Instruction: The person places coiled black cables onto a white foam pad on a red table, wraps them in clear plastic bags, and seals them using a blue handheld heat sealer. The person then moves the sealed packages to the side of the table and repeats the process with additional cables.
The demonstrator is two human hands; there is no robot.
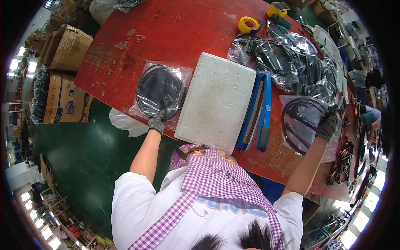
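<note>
My left hand (157, 123), in a grey glove, pinches the lower edge of a clear plastic bag with a coiled black cable (160, 89) inside. The bag lies on the red table, beside a white foam slab (216, 100). On the right, my right hand (328, 126), in a darker glove, is closed on the side of another bagged coil of black cable (301, 125). Its fingertips are partly hidden. Between the slab and this second bag lies a long blue hand-press tool (265, 110) with a black-ended lever, probably a bag sealer.
Several bagged cables (278, 58) are heaped at the back right of the red table (137, 41). Yellow tape rolls (248, 25) lie behind them. Loose black cables (345, 160) lie at the right edge. Cardboard boxes (66, 98) stand on the left; another person (371, 116) is at far right.
</note>
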